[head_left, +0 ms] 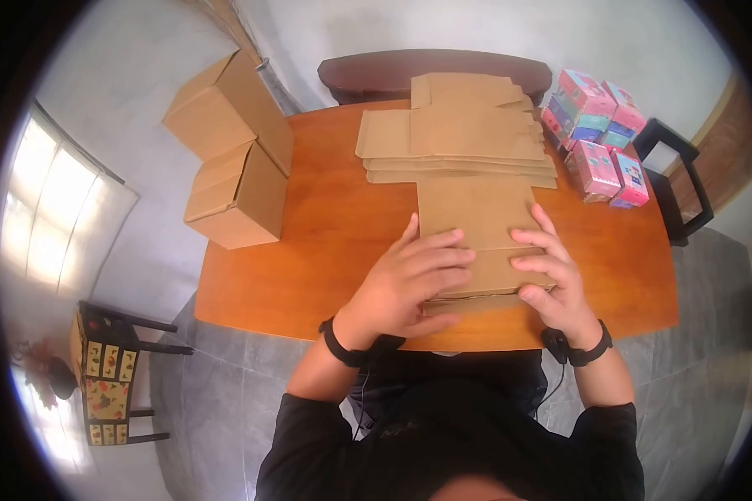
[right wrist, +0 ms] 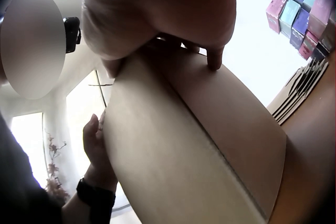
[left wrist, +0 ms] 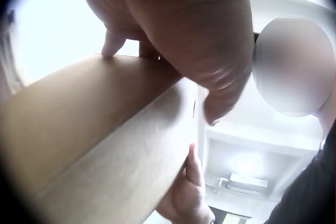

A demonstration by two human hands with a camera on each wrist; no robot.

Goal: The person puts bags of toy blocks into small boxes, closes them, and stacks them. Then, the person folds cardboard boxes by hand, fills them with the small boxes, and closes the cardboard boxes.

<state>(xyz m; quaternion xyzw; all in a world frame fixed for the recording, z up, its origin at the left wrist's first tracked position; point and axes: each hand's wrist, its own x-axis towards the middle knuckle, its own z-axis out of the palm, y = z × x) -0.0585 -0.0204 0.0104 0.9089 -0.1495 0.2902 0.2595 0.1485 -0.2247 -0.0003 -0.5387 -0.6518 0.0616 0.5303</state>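
Near the table's front edge lies a brown cardboard box (head_left: pixel 476 213), its top panel creased across the middle. My left hand (head_left: pixel 409 280) rests on the near left part of it, fingers spread over the top and thumb apart from them, closer to me. On the near right corner, my right hand (head_left: pixel 553 271) touches the top with spread, slightly bent fingers. The left wrist view shows the left fingertips on the upper face of the box (left wrist: pixel 89 103). In the right wrist view a dark seam runs along the box (right wrist: pixel 173 129) beneath the right hand.
Behind the box, flattened cardboard cartons (head_left: pixel 468 134) lie stacked on the wooden table (head_left: pixel 334 250). Two made-up cardboard boxes (head_left: pixel 238 196) stand at the left. Several pink and blue patterned packs (head_left: pixel 597 171) are grouped at the right, near a black chair (head_left: pixel 685 184).
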